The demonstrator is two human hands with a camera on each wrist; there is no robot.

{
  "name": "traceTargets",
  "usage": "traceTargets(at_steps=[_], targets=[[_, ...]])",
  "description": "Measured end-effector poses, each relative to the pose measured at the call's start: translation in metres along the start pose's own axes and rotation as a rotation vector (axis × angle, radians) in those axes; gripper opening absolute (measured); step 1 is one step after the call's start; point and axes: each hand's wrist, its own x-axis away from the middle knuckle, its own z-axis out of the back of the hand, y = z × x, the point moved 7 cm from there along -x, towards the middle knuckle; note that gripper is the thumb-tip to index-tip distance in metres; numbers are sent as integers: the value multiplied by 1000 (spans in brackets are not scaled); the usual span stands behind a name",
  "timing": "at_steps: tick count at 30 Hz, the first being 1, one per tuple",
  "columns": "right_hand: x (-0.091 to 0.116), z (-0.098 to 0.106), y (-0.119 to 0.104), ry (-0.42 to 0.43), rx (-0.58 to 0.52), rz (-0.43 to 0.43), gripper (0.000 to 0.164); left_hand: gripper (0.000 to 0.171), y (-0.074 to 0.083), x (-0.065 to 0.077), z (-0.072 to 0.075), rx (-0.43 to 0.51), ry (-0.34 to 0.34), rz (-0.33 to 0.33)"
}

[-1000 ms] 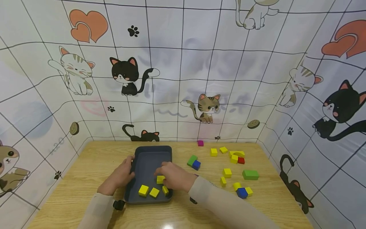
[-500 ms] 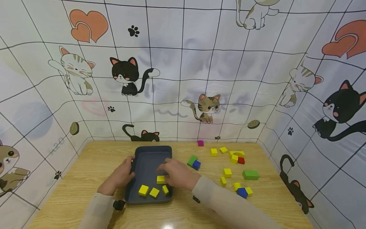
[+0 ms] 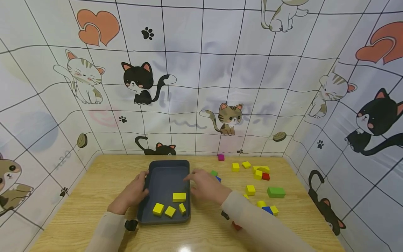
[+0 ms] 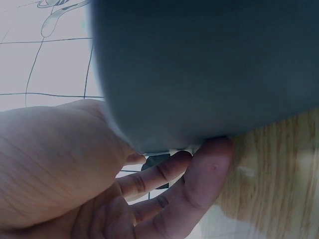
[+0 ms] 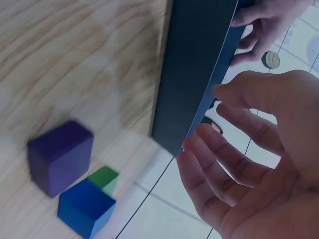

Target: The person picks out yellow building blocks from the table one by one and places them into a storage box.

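A dark grey tray (image 3: 167, 178) lies on the table with several yellow blocks in its near part. One is a longer yellow block (image 3: 179, 197); a yellow cube (image 3: 158, 209) sits nearest the left wall. My left hand (image 3: 133, 194) rests its fingertips and thumb against the tray's left rim, and the left wrist view shows the thumb at the tray's edge. Over the tray's right rim hovers my right hand (image 3: 206, 187), its fingers loosely bent with nothing between them. Below it, the right wrist view shows a purple block (image 5: 61, 157) beside a blue block (image 5: 85, 206).
Loose blocks spread over the right side of the table: yellow ones, a green block (image 3: 276, 192), a red cube (image 3: 266, 176) and a magenta cube (image 3: 221, 157) at the back edge. A red piece (image 3: 237, 226) shows partly under the right sleeve. A cat-patterned cloth (image 3: 201, 70) surrounds the table.
My right hand has drawn back from the longer yellow block to the right rim, leaving that block in the tray. A red piece has come into view by the sleeve. The left hand stays put.
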Motion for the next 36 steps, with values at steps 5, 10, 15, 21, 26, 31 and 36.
traceTargets(at_steps=[5,10,15,21,26,31,36], targets=[[4,5,18,44,-2,-15,38,67,-1,-1,-1,-6,3,5],[6,11,34,92,37,-29,36,67,-3,-2,-2,-3,6,1],[9,18,53,118,47,-68,38,67,-3,-2,-1,0,6,-13],[9,20,78,139,40,-108,39,66,-2,-1,-2,4,7,-9],[11,21,96,134,27,-141,39,66,-1,-1,-1,0,8,-6],[13,21,119,137,32,-195,39,67,0,-1,-1,-3,12,-10],[15,21,144,156,52,-226,40,68,-3,-2,-2,-5,5,-6]])
